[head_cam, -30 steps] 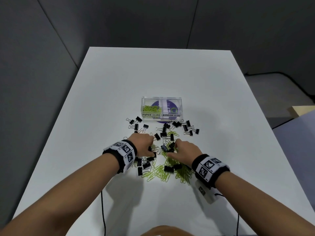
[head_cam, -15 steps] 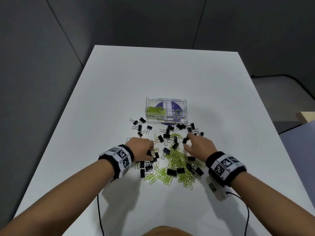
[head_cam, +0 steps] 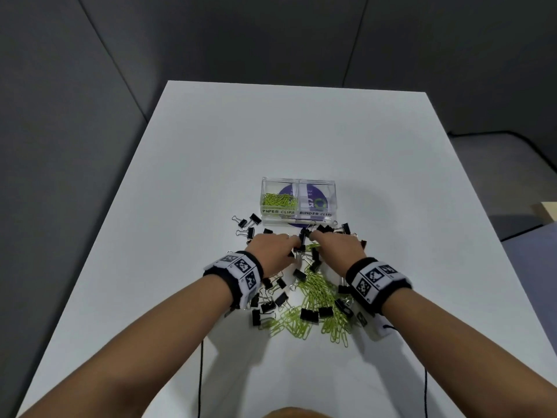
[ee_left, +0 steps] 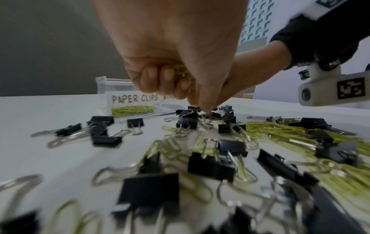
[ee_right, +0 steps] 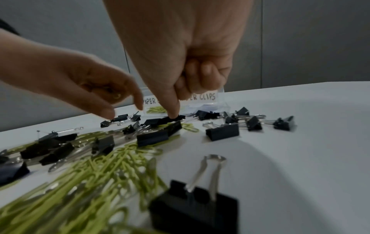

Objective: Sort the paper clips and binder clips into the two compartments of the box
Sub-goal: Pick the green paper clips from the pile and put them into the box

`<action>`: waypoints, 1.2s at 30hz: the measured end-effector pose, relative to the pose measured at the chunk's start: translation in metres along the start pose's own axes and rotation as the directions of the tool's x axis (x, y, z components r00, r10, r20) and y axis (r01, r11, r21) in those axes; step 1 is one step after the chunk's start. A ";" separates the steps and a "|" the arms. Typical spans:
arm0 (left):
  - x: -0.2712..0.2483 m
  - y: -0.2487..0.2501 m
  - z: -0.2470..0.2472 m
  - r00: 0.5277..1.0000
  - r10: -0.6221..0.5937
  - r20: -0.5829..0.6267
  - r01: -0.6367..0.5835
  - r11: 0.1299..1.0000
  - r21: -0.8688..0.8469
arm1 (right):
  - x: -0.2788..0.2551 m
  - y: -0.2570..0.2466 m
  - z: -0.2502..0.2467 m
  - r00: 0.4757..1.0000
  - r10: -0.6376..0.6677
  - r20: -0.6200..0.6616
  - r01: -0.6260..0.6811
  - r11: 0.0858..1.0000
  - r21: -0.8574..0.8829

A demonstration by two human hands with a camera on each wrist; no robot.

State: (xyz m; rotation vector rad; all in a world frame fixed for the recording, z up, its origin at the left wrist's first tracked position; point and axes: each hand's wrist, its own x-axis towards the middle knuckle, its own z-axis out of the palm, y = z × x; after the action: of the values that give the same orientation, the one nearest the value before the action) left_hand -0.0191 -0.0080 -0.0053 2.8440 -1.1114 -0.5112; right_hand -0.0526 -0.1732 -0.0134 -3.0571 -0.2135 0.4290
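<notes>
A clear two-compartment box [head_cam: 299,213] stands mid-table. Its left half, labelled PAPER CLIPS, holds green paper clips [head_cam: 279,200]; the BINDER CLIPS half [head_cam: 317,203] looks empty. A mixed pile of green paper clips [head_cam: 316,297] and black binder clips [head_cam: 309,314] lies in front of it. My left hand [head_cam: 294,247] keeps green paper clips [ee_left: 180,71] in its curled fingers while thumb and forefinger [ee_left: 202,107] reach into the pile. My right hand [head_cam: 312,235] has curled fingers, and its fingertip [ee_right: 173,113] is down on a black binder clip [ee_right: 176,118] just before the box.
The white table [head_cam: 301,131] ends at edges on the left and right, with grey walls behind. More binder clips [head_cam: 250,223] lie scattered left of the box front and to the right [head_cam: 345,228]. Thin black cables [head_cam: 200,372] trail from both wrists.
Both hands have moved forward from the near part of the pile to its far edge by the box; the right hand travelled farthest. The left hand still holds paper clips.
</notes>
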 end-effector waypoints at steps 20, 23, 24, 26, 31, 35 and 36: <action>0.006 -0.044 0.004 0.993 -0.048 0.104 0.054 0.997 -0.057 | 0.027 0.000 -0.003 0.982 0.018 0.186 -0.026 0.999 0.037; 0.006 -0.042 0.007 0.995 -0.055 0.086 0.059 0.997 -0.054 | 0.030 -0.004 -0.004 0.972 0.034 0.233 -0.045 0.998 0.042; 0.006 -0.041 0.007 0.996 -0.053 0.075 0.058 0.997 -0.055 | 0.031 -0.005 -0.004 0.968 0.035 0.250 -0.047 0.998 0.042; 0.008 -0.040 0.007 0.998 -0.049 0.047 0.051 0.998 -0.046 | 0.031 -0.004 -0.005 0.959 0.030 0.282 -0.049 0.997 0.060; 0.012 -0.042 0.002 0.996 -0.088 -0.024 0.085 0.993 -0.085 | 0.028 -0.001 -0.001 0.946 0.002 0.323 -0.054 0.987 0.153; 0.006 -0.052 -0.001 0.997 -0.058 0.043 0.059 0.998 -0.013 | 0.021 0.003 -0.003 0.976 0.003 0.217 -0.072 0.948 0.310; 0.004 -0.053 0.000 0.995 -0.069 0.067 0.066 0.997 0.038 | 0.019 0.006 -0.006 0.983 0.021 0.181 -0.086 0.927 0.365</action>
State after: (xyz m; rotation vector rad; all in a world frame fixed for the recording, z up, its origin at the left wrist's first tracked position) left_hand 0.0184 0.0287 -0.0145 2.9243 -1.0482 -0.6033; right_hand -0.0319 -0.1763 -0.0137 -2.6588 -0.0454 0.6576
